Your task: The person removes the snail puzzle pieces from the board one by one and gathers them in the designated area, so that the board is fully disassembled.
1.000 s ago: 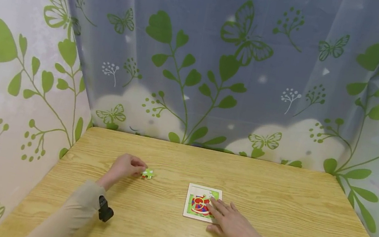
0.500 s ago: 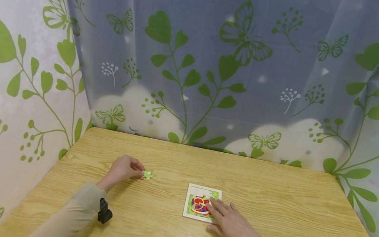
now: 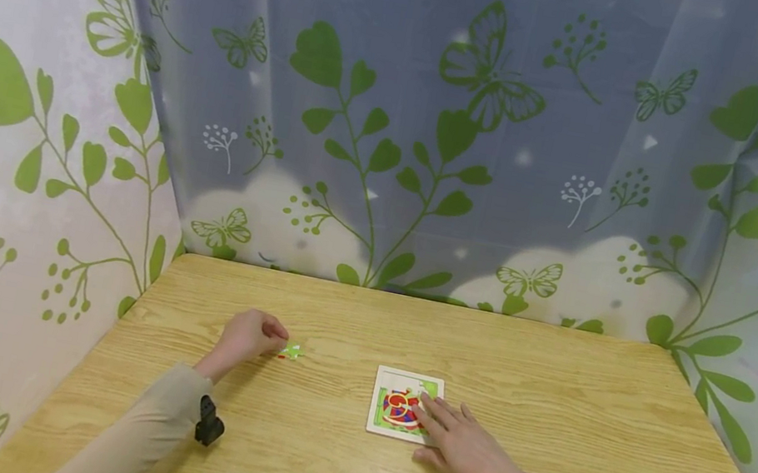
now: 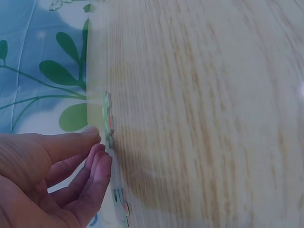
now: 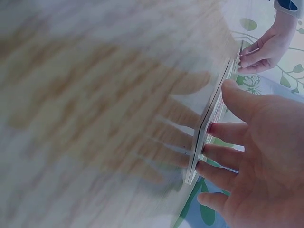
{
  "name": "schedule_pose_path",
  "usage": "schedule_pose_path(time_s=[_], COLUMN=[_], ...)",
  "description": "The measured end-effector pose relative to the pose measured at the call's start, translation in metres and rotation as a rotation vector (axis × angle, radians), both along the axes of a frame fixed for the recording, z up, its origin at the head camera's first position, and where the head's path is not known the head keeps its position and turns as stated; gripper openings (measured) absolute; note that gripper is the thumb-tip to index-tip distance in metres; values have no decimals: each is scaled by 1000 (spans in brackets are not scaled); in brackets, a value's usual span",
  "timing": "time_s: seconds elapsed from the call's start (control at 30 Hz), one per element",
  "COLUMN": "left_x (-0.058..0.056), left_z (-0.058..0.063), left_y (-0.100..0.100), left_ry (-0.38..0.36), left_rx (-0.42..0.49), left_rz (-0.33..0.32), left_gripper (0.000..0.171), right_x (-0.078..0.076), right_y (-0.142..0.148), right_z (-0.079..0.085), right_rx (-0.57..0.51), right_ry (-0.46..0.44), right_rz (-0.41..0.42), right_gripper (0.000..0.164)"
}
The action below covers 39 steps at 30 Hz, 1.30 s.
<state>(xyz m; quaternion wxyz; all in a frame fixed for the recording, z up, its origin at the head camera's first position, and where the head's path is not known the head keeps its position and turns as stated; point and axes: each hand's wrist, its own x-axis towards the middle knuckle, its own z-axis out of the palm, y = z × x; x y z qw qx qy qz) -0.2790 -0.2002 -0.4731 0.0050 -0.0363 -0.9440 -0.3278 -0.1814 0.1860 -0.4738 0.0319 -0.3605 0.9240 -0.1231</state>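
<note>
My left hand (image 3: 252, 335) is low over the left part of the table, its thumb and fingertips pinching the edge of a small green jigsaw puzzle piece (image 3: 293, 352) with white and red patches. In the left wrist view that puzzle piece (image 4: 108, 118) lies nearly edge-on, and a second piece (image 4: 122, 207) shows beyond the fingers. My right hand (image 3: 473, 456) rests with straight, spread fingers on the right side of a square white-framed puzzle board (image 3: 376, 430). A red, blue and green picture fills its lower part; a pale bare patch shows at upper left.
The wood-grain table (image 3: 551, 385) reaches back to a blue curtain (image 3: 402, 105) printed with green leaves and butterflies. Pale curtains stand at left and right. A black wrist strap (image 3: 210, 421) sits on the left sleeve.
The green puzzle piece at my left fingertips has turned and shifted slightly towards the hand. My right hand and the puzzle board have stayed in place.
</note>
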Motion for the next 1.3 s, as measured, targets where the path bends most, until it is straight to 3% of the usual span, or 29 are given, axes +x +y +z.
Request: schedule_pose_path(time_s=[0.23,0.47,0.8,0.97,1.3], left_x=[-1,0,4,8,10], left_z=[4,11,14,12,8], left_y=[5,19,48,66,99], left_ry=[77,65,25,28,25], left_rx=[17,59,197,253,278], left_rz=[-16,-47,-110,-160,-267], left_gripper=[10,13,17,17,19], right_x=[0,0,0,0,-1], right_y=[0,0,0,-1,1], right_z=[-1,-2,0,-4,-7], right_rx=[3,2,-60,-95,-121], right_ry=[0,-8,-48,-52,-28], right_rz=[1,-3,-33,-47,-41], right_gripper=[62,62,61,58,56])
